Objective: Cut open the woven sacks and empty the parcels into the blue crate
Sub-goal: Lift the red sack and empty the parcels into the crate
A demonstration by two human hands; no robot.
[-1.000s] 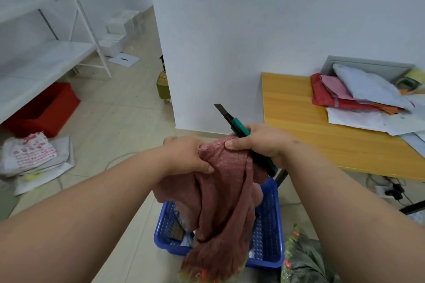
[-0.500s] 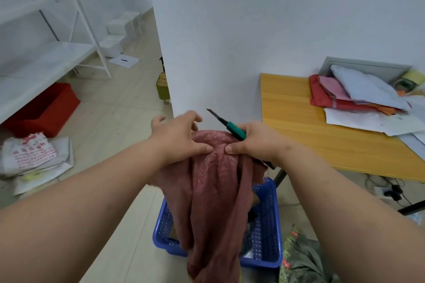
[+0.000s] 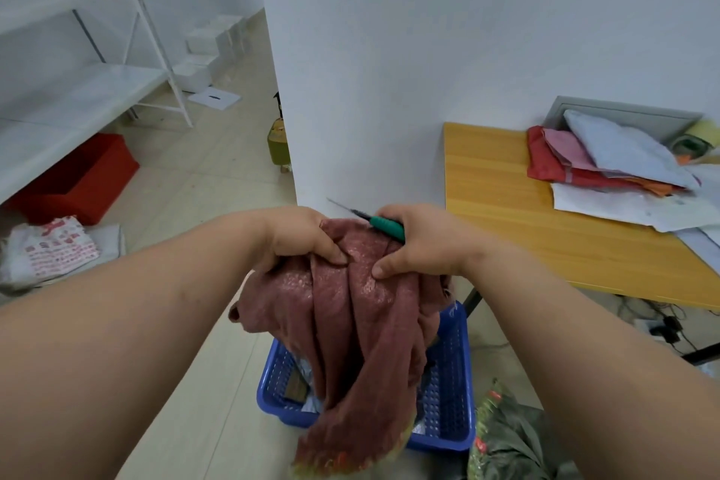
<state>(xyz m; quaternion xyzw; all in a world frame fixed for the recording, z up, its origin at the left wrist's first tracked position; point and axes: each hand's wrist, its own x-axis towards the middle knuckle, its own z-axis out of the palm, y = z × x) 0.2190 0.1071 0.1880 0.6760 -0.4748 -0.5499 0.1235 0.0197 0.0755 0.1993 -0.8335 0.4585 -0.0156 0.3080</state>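
Both hands had drawn together, left hand [image 3: 302, 242] and knife-holding right hand [image 3: 413, 245] bunching limp, light red woven sack [image 3: 362, 327] at its top over blue crate [image 3: 448, 394].

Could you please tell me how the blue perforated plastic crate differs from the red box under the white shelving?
The blue perforated plastic crate has holed walls; the red box looks solid. The crate sits below the held sack with parcels inside; the red box's contents are not visible. Both are open-topped and rest on the floor.

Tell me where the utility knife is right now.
The utility knife is centre frame in the head view, held in the right hand along with the top of the red woven sack, blade pointing left and away, above the blue crate.
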